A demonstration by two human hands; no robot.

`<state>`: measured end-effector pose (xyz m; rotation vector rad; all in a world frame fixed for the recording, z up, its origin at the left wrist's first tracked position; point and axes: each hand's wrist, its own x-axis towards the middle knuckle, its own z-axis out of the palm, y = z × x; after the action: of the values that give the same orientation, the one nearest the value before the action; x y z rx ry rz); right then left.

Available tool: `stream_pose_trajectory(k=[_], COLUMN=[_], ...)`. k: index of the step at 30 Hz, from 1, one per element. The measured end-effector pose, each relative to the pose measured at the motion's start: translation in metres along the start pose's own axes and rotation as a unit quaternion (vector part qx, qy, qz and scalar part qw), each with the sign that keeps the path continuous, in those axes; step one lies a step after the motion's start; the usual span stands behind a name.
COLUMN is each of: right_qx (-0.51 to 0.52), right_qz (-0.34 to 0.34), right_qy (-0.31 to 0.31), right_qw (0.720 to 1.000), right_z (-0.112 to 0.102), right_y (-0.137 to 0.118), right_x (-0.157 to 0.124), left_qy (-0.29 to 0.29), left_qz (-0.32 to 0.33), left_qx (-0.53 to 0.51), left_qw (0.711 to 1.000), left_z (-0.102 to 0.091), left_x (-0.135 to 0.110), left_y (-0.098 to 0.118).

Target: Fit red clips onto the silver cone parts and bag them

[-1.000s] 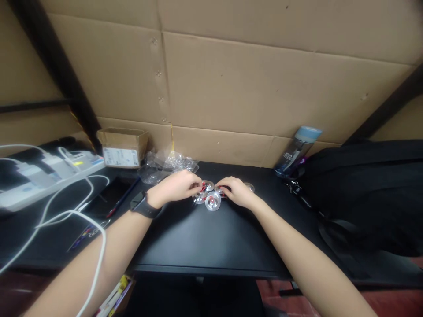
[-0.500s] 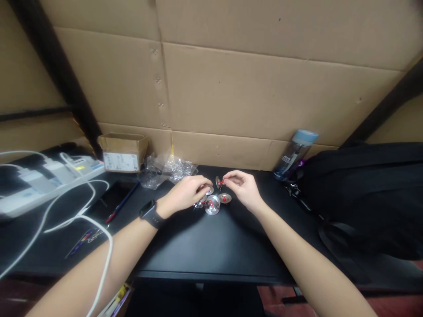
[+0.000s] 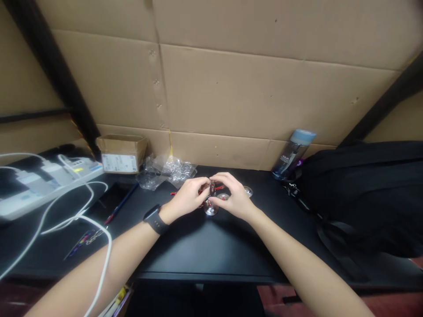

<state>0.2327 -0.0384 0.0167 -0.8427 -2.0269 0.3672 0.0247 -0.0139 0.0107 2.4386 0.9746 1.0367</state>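
My left hand (image 3: 191, 195), a dark watch on its wrist, has its fingers closed on a small metal finger cymbal (image 3: 212, 188) with a red cord. The cymbal stands on edge between my two hands. My right hand (image 3: 234, 198) curls around its other side, thumb and fingertips pinched near it. Below the hands, a shiny finger cymbal (image 3: 210, 208) lies on the black table, and another cymbal (image 3: 224, 197) shows partly under my right hand. One more cymbal (image 3: 248, 191) lies to the right, partly hidden. A red cord end (image 3: 173, 193) sticks out behind my left hand.
Crumpled clear plastic (image 3: 168, 171) and an open cardboard box (image 3: 121, 154) sit at the back left. A power strip (image 3: 13, 207) with white cables, a pen (image 3: 120, 204) and keys (image 3: 92, 235) are at left. A water bottle (image 3: 292, 156) and black backpack (image 3: 366, 198) stand at right.
My right hand has moved left and down to meet my left hand. A cymbal now shows on the table to the right of my right hand. A red cord end has appeared at left.
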Motion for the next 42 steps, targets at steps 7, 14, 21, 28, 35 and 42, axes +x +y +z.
stream_pose_trajectory(k=[7, 14, 21, 28, 35, 42], right_qx=[-0.032, -0.06, -0.224, -0.235, -0.197, -0.193], right_qz=[0.001, 0.041, 0.128, 0.24, 0.257, 0.265], right_qy=[0.02, 0.013, -0.07, -0.152, -0.199, -0.234], right_qw=[0.999, 0.997, 0.964, 0.93, 0.925, 0.915], right_z=[-0.002, -0.044, -0.082, -0.101, -0.109, -0.104], right_y=[-0.005, 0.024, 0.066, 0.062, 0.075, 0.08], right_x=[0.003, 0.008, 0.004, 0.004, -0.002, -0.004], left_qy=[0.003, -0.078, -0.195, -0.238, -0.24, -0.196], left_qz=[0.037, -0.007, -0.016, -0.047, -0.054, -0.016], left_qx=[0.031, 0.195, 0.146, 0.154, 0.132, 0.157], left_qw=[0.999, 0.978, 0.97, 0.958, 0.96, 0.968], left_z=[-0.014, -0.073, -0.082, -0.084, -0.084, -0.079], left_x=[0.007, 0.006, 0.0, 0.001, -0.001, 0.001], left_y=[-0.005, -0.059, -0.068, -0.062, -0.064, -0.056])
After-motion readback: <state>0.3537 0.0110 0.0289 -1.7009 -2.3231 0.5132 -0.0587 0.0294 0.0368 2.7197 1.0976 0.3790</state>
